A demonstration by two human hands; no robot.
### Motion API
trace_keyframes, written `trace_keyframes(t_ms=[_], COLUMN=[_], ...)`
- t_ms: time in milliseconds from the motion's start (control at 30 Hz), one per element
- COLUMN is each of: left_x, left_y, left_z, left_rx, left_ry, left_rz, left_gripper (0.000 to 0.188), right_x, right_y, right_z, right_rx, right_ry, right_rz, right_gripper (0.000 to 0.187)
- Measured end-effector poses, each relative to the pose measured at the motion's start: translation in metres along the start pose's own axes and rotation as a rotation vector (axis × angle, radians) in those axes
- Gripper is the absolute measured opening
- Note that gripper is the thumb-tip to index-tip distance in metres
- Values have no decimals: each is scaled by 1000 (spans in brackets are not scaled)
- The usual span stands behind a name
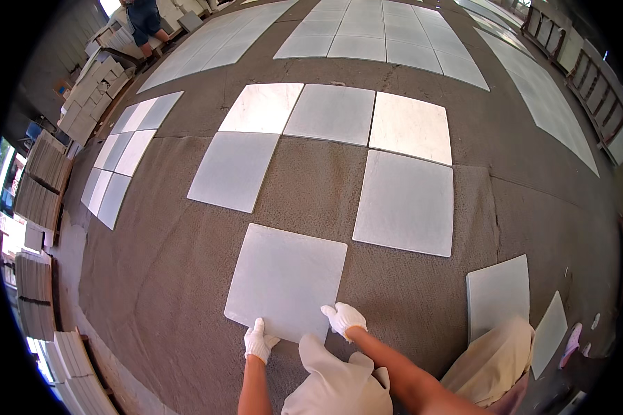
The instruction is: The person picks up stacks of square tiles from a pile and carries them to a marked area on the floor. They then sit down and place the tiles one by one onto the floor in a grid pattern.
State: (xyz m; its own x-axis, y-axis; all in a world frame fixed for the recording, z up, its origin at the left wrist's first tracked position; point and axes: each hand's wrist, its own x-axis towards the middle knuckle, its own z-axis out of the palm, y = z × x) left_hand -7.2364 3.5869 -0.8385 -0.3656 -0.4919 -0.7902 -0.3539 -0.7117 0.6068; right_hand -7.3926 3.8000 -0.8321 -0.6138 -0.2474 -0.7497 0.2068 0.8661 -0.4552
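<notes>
So, two gloved hands (257, 343) (345, 319) at one tile (288, 278)

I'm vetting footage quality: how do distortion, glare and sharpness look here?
Head view: fisheye distortion bows the pale-grey square tiles at upper right, corners go black; head view: the bright opening at left is washed out; head view: the white-gloved left hand and right hand look fairly sharp.

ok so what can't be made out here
Head view:
- Underside of the grey tile at the left hand and right hand: faces away.
- Part of its near edge: behind beige cloth.
- Far person's head: cut off by top edge.
</notes>
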Motion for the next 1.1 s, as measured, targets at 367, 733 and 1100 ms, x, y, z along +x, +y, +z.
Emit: trace_keyframes(t_ms=[367, 733, 1100], left_x=[-4, -2, -8], left_y=[2, -2, 4], left_z=[2, 8, 12], left_rx=[52, 54, 49], left_ry=[-1, 1, 29], left_rz=[-1, 26, 35], left_gripper=[38, 41, 41], right_x=[-10, -9, -14], right_y=[-15, -8, -12], right_z=[-16, -26, -22], right_rx=[18, 110, 142], right_ry=[-110, -145, -109], right_rz=[82, 47, 69], right_gripper=[60, 55, 55])
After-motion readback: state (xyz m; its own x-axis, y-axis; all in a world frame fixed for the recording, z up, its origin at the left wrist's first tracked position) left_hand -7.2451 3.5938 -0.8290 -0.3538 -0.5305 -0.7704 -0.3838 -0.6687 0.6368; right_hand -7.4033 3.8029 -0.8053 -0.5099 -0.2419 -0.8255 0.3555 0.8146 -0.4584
